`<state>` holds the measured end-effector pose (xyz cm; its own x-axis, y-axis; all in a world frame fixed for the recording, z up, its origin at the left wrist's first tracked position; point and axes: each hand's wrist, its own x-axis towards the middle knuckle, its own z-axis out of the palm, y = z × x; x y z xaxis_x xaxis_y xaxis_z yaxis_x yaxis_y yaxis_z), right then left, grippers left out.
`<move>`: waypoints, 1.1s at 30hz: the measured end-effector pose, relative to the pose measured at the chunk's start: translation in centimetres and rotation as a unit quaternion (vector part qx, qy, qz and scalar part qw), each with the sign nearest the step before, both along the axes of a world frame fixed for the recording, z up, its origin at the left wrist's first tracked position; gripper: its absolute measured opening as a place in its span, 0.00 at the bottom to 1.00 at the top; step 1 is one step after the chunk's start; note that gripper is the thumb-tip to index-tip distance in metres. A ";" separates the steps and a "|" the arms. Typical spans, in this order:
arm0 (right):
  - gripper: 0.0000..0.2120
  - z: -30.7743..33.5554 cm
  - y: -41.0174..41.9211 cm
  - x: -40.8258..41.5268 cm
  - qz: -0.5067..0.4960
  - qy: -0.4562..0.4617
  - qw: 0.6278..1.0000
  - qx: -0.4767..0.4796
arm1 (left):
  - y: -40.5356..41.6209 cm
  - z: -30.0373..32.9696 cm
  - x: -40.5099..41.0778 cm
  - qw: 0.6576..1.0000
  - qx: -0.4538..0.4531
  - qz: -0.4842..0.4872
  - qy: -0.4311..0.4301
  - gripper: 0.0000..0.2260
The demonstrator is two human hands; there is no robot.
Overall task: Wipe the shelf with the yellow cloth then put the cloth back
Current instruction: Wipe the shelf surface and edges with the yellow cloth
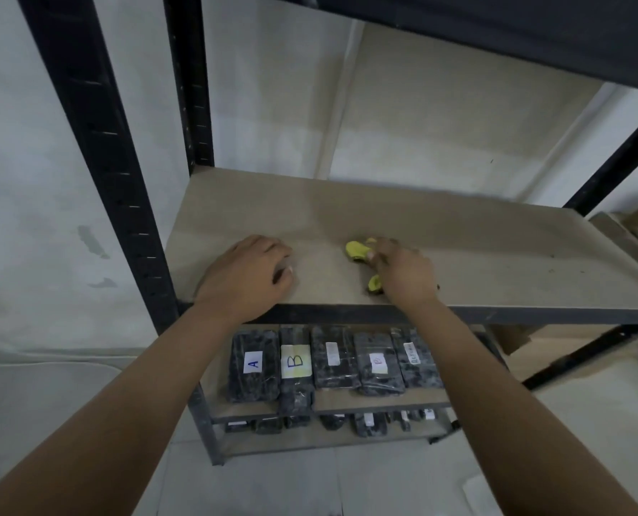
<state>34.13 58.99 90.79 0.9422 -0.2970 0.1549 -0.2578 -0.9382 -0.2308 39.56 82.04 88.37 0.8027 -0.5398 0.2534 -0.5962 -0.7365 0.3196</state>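
The brown shelf board (459, 232) spans the black metal rack at chest height. My right hand (405, 271) presses down near the board's front edge, closed over the yellow cloth (356, 249). Bits of the cloth stick out to the left of the fingers and below the thumb. My left hand (248, 271) rests on the board at its front left, fingers curled, holding nothing. Small dark specks lie on the board's right part.
A black upright post (124, 202) stands just left of my left hand, and a dark upper shelf (496, 27) hangs overhead. Several wrapped dark packs with labels A and B (295, 361) sit on the lower shelf. Cardboard (637, 225) lies at the right.
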 end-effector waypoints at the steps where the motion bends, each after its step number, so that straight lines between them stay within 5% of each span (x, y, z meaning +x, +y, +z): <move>1: 0.14 -0.3 1.5 -0.7 0.024 -0.019 0.999 -0.009 | 0.0 0.0 0.0 1.000 0.000 0.003 0.001 0.17; 6: 0.10 0.4 6.6 -6.7 0.166 -0.091 0.976 0.112 | 0.0 0.0 -0.1 1.000 -0.005 0.014 -0.005 0.17; 8: 0.09 2.4 5.7 -7.2 0.161 -0.042 0.949 0.267 | 0.2 0.0 -0.4 1.000 0.001 0.020 -0.015 0.18; 10: 0.08 4.0 3.0 -5.8 0.107 -0.059 0.939 0.320 | 0.7 0.0 -0.9 0.998 0.020 0.030 -0.048 0.20; 14: 0.13 2.2 -2.0 -0.3 -0.016 -0.072 0.983 0.165 | 2.0 -1.0 -2.7 0.990 0.063 0.059 -0.114 0.23; 18: 0.19 -0.8 -2.7 3.7 0.044 0.030 0.999 0.011 | 2.3 -1.8 -3.4 0.987 0.059 0.076 -0.127 0.23; 27: 0.20 -0.4 -0.2 13.5 0.097 0.047 0.994 -0.023 | 2.1 -2.6 -2.9 0.979 0.055 0.097 -0.172 0.24; 33: 0.17 0.0 3.5 8.0 0.212 0.023 0.976 0.045 | 2.0 -3.4 -2.7 0.965 0.035 0.108 -0.236 0.21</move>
<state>42.17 62.51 90.83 0.9888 0.1101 0.1008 0.1367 -0.9394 -0.3144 36.88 84.00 84.94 0.7019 -0.4026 0.5876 -0.4938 -0.8696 -0.0060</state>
